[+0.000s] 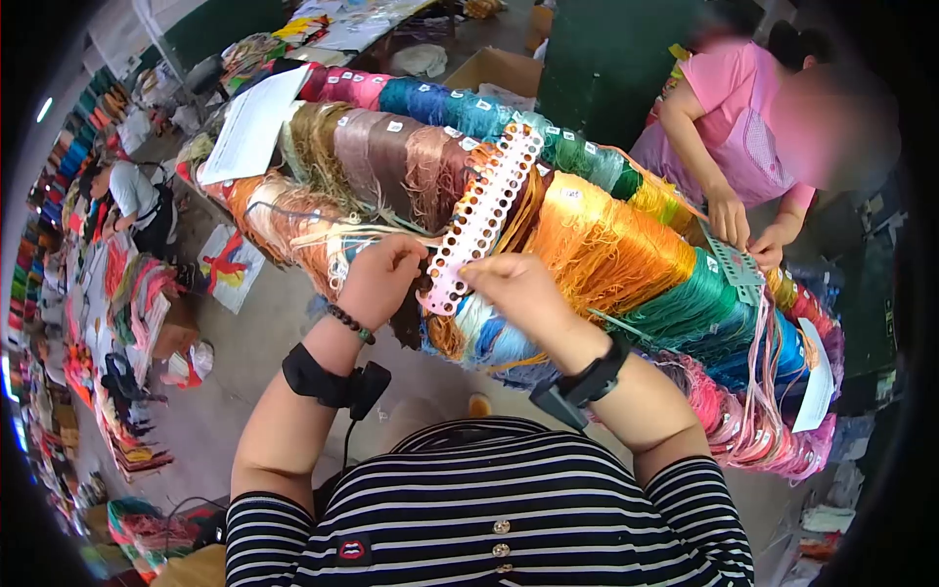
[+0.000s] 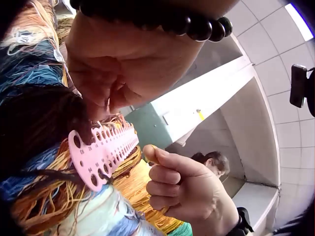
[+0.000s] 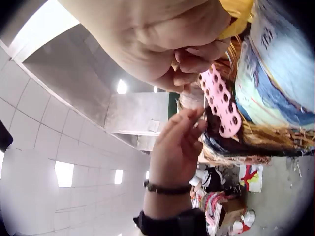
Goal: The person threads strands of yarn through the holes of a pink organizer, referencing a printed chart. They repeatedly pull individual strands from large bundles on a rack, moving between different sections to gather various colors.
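Observation:
A long pink-white holed thread card (image 1: 481,220) lies over hanks of coloured thread, its near end between my hands. At its left edge my left hand (image 1: 380,269) has thumb and fingers together, pinching a thin pale strand that barely shows. Dark brown thread (image 2: 74,118) hangs beside these fingers at the card's end holes in the left wrist view. My right hand (image 1: 523,293) is at the card's right side, fingers curled and thumb against forefinger. A small yellow-orange bit like thread (image 3: 174,64) shows between its fingers in the right wrist view.
Orange hanks (image 1: 587,235) and green hanks (image 1: 675,303) hang on the rack to the right. Across it, a person in pink (image 1: 738,127) handles a green holed card (image 1: 736,264). Printed sheets (image 1: 256,127) lie at the rack's left end. Thread piles (image 1: 137,293) fill the left side.

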